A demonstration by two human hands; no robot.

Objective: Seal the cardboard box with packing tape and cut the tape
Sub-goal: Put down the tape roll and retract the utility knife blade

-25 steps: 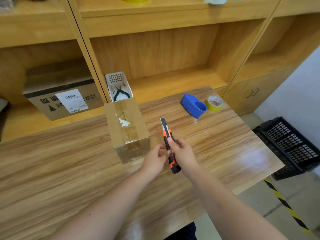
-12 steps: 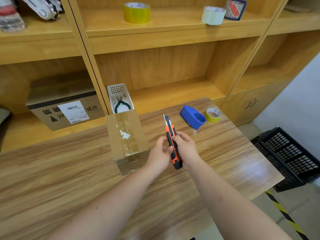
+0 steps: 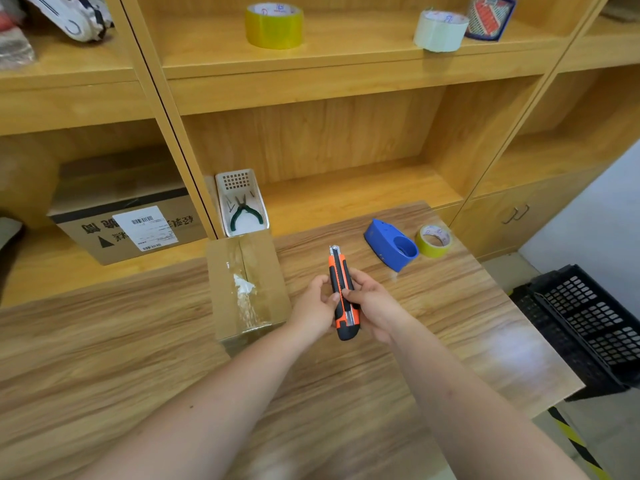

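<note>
A small cardboard box (image 3: 247,289) stands on the wooden table (image 3: 450,323), with clear tape running along its top seam and down its near face. Just right of it, both hands hold an orange and black utility knife (image 3: 341,292) upright above the table. My right hand (image 3: 375,303) wraps the handle from the right, thumb on the slider. My left hand (image 3: 317,308) pinches the handle from the left. Only a short blade tip shows at the knife's top. A blue tape dispenser (image 3: 393,245) and a yellow tape roll (image 3: 434,240) lie at the table's far right.
Behind the table, wooden shelves hold a white basket with pliers (image 3: 242,206), a large labelled carton (image 3: 128,220), and yellow (image 3: 274,26) and white (image 3: 440,29) tape rolls higher up. A black plastic crate (image 3: 588,323) sits on the floor to the right.
The long blade that stuck out a second ago has slid back into the knife. Both hands have stayed beside the box, and the camera has tilted up, showing more shelf.
</note>
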